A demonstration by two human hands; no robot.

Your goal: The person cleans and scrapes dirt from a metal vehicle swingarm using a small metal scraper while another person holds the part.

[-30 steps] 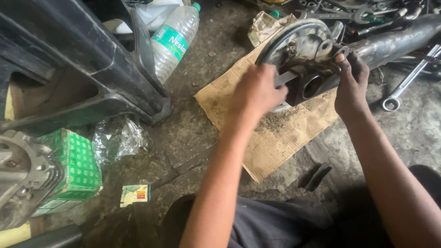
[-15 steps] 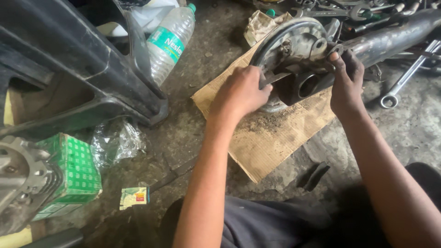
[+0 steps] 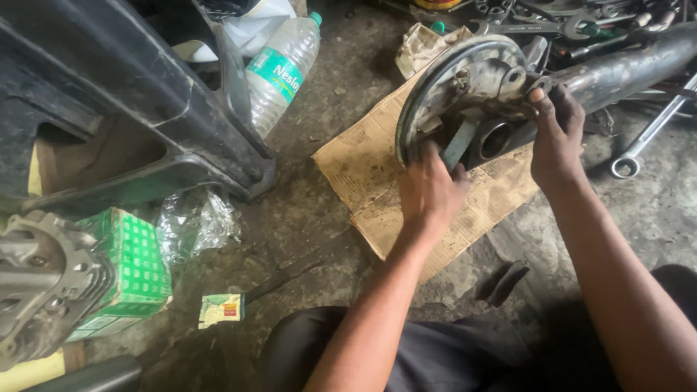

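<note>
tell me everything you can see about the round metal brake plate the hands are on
The round grey metal brake plate is grimy and worn, with a raised rim and cast lumps and bosses on its inner face. It stands tilted on edge over a torn brown cardboard sheet, at the end of a long dark metal tube. The left hand grips its lower rim; the right hand holds its right side near the tube.

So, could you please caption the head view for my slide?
Left hand and right hand grip a round metal brake plate over cardboard on a workshop floor.
</note>
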